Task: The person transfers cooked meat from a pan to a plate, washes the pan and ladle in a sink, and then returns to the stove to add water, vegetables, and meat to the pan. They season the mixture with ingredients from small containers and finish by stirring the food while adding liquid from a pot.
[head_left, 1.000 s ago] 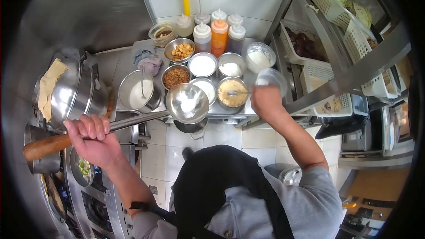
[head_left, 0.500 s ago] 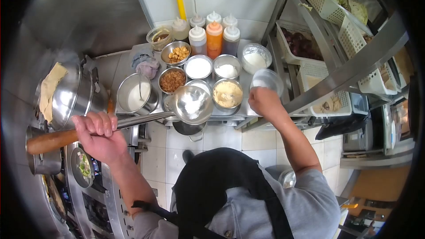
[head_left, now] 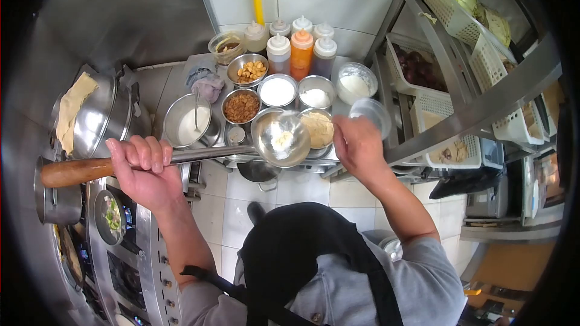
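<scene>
Far left: steel lid (head_left: 99,118) w/ folded cloth (head_left: 71,111) on top, small pot (head_left: 57,202) below it. L hand (head_left: 142,172) is wrapped tight round the ladle (head_left: 211,153), fingers closed over the metal shaft just past the wooden grip (head_left: 75,171). Under that wrist, a pan (head_left: 112,217) w/ green bits sits on the stove.

Doing it well, imo: hold the ladle level & steady w/ the cup over the seasoning bowls, so whatever goes in lands centre & nothing slips over the lip to the floor. Long handle = lots of leverage, so lock the wrist. A small wobble at the hand is a big swing at the cup. Small amts, one spoonful at a time.

Ladle itself: long, stainless, shaft approx horizontal, wooden end far left. Cup (head_left: 282,140) is round, shiny, mouth up, w/ a small heap of white/pale-yellow stuff in the middle. It hangs above the front row of bowls, overlapping the bowl of tan paste (head_left: 320,128). Pot of white liquid (head_left: 190,122) & bowl of brown crumbs (head_left: 240,107) are to its left-rear.

R hand (head_left: 356,145) is just right of the cup, fingers curled toward it. Can't tell if they're closed on a spoon, too blurred. Clear tub (head_left: 370,111) just behind; rack baskets (head_left: 450,108) further right.
</scene>
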A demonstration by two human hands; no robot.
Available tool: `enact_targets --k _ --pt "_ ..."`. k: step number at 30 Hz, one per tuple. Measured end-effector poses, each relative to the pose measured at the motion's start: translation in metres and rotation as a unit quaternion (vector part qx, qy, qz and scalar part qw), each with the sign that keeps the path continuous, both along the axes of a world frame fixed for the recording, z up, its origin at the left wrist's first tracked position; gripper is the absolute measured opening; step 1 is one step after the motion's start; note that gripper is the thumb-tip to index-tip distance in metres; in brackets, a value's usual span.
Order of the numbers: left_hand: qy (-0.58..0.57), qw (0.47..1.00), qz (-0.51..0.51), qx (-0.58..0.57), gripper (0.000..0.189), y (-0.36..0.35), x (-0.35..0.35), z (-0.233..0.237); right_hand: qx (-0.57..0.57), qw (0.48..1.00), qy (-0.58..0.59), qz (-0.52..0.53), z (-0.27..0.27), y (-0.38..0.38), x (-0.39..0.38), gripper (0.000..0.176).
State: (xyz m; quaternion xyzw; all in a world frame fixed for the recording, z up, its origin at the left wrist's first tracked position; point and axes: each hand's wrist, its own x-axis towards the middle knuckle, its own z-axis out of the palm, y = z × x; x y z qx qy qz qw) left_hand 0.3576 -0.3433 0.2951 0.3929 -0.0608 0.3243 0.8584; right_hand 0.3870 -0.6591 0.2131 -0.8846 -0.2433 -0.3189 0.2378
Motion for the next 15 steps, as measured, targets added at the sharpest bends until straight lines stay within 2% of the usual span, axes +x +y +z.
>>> enact_targets --k 1,3,7,10,11,13,15 --pt "-0.002 1.0 0.005 -0.002 0.042 0.001 -0.001 0.0 -0.002 1.0 0.0 0.004 -0.013 -0.004 0.004 0.012" --pt "-0.001 1.0 0.011 -0.008 0.042 0.002 -0.005 0.0 -0.147 0.987 0.06 0.015 -0.045 -0.015 0.015 0.013" --pt "0.0 1.0 0.027 -0.015 0.042 0.004 -0.015 0.002 -0.114 0.993 0.031 0.021 -0.029 -0.019 0.01 0.013" --pt "0.015 0.998 0.066 -0.004 0.043 0.007 -0.027 0.005 -0.19 0.962 0.154 -0.126 -0.022 -0.026 0.006 0.013" --pt "0.014 0.997 0.074 -0.003 0.043 0.01 -0.03 0.004 -0.19 0.963 0.151 -0.119 -0.035 -0.031 0.01 0.013" --pt "-0.022 0.999 0.03 -0.012 0.043 0.027 -0.04 -0.002 -0.301 0.921 0.213 -0.127 -0.069 -0.032 0.02 0.014" --pt "-0.023 0.999 0.044 -0.02 0.042 0.038 -0.054 -0.003 -0.298 0.95 0.059 -0.072 -0.066 -0.015 0.02 0.015"
